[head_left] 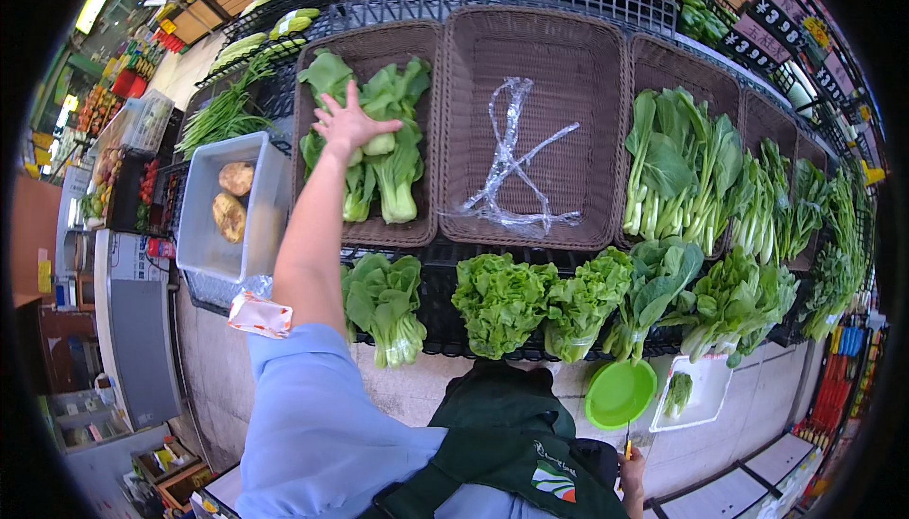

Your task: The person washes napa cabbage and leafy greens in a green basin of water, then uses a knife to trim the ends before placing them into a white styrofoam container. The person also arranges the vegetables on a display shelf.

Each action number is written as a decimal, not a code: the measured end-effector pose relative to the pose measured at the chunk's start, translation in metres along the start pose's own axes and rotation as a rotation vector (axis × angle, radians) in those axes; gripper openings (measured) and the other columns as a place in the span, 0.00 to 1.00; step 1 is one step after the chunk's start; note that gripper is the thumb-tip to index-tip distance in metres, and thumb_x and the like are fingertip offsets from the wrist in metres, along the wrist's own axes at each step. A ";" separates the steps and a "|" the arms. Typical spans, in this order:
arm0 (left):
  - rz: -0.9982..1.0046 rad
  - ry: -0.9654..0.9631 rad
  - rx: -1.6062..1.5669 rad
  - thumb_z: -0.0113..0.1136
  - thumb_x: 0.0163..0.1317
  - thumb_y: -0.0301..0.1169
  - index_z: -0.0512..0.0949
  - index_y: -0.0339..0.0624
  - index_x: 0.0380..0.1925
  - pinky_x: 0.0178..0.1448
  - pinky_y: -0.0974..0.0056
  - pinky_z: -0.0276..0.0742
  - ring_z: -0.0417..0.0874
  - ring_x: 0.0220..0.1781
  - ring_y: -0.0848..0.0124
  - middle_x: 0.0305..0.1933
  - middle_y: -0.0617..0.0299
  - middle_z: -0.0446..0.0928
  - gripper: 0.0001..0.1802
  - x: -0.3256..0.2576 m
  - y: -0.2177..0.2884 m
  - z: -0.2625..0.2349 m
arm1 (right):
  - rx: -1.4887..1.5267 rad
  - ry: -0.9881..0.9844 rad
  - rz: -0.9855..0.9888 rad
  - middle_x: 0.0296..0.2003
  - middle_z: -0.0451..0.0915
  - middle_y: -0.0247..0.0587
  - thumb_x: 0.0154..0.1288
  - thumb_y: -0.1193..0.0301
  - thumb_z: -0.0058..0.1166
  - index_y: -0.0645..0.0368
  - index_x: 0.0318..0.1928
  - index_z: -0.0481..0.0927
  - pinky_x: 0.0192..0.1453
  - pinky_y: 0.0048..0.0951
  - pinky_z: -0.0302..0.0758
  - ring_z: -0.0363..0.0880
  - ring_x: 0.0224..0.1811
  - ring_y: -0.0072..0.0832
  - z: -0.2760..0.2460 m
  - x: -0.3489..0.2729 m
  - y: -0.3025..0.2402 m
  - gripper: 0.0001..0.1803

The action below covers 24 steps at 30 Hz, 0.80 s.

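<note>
Left hand (pixel 348 123): arm stretched out over the display, palm down and fingers spread on the bok choy (pixel 379 145) in the left basket (pixel 312 74). It presses or steadies the bunches; no closed grasp shows.
Right hand (pixel 632 474): low at the person's side, closed on a thin tool with a yellow handle (pixel 627 447). What kind of tool cannot be told.
Bok choy: several bunches lie stems toward the person in the near half of the left basket. The far half of that basket is bare wicker.
Middle basket (pixel 540 64): no greens in it, only loose strips of clear plastic (pixel 511 164).
Right baskets: full of leafy greens (pixel 682 173), stems toward the person.
Front rack (pixel 436 268): one more bok choy bunch (pixel 383 306) on the left, then lettuce heads (pixel 502 301) and further greens to the right.
Below the rack: a green bowl (pixel 620 392) and a white tray (pixel 705 396) holding a few trimmings.
Left of the baskets: a grey tub (pixel 204 235) with two brown root vegetables.
Progress, as judged: stocking of the left basket looks partly done, with room left behind the bunches. The middle basket appears not yet started, and the plastic would want clearing first. The right baskets look finished.
</note>
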<state>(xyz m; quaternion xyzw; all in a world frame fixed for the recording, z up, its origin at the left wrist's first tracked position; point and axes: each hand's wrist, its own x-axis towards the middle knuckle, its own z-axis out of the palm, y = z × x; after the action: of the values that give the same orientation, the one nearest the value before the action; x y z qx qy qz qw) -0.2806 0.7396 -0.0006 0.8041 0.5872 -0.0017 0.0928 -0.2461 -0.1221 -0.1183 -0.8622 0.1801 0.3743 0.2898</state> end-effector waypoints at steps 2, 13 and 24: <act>-0.056 -0.091 -0.026 0.68 0.27 0.66 0.42 0.64 0.68 0.67 0.38 0.44 0.40 0.69 0.35 0.70 0.37 0.31 0.67 0.016 -0.008 -0.007 | 0.016 0.006 0.027 0.22 0.76 0.40 0.51 0.78 0.54 0.62 0.47 0.72 0.11 0.24 0.67 0.72 0.12 0.25 0.000 -0.009 0.006 0.20; 0.151 -0.253 0.146 0.67 0.26 0.67 0.56 0.55 0.65 0.67 0.47 0.54 0.50 0.66 0.33 0.70 0.38 0.32 0.62 0.047 -0.009 0.009 | 0.045 -0.003 0.032 0.23 0.76 0.41 0.52 0.76 0.55 0.63 0.50 0.70 0.15 0.25 0.69 0.72 0.14 0.24 0.004 -0.003 0.015 0.22; -0.070 -0.269 0.061 0.66 0.27 0.68 0.52 0.65 0.66 0.65 0.36 0.48 0.40 0.69 0.36 0.72 0.53 0.25 0.62 0.053 -0.022 0.005 | -0.051 -0.150 0.095 0.37 0.77 0.51 0.58 0.58 0.54 0.55 0.64 0.58 0.31 0.32 0.77 0.79 0.27 0.32 -0.007 -0.013 0.056 0.36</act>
<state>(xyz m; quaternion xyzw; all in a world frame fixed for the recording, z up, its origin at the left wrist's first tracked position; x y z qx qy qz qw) -0.2840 0.7956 -0.0148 0.7781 0.5969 -0.1304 0.1460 -0.2805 -0.1683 -0.1250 -0.8295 0.1889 0.4556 0.2622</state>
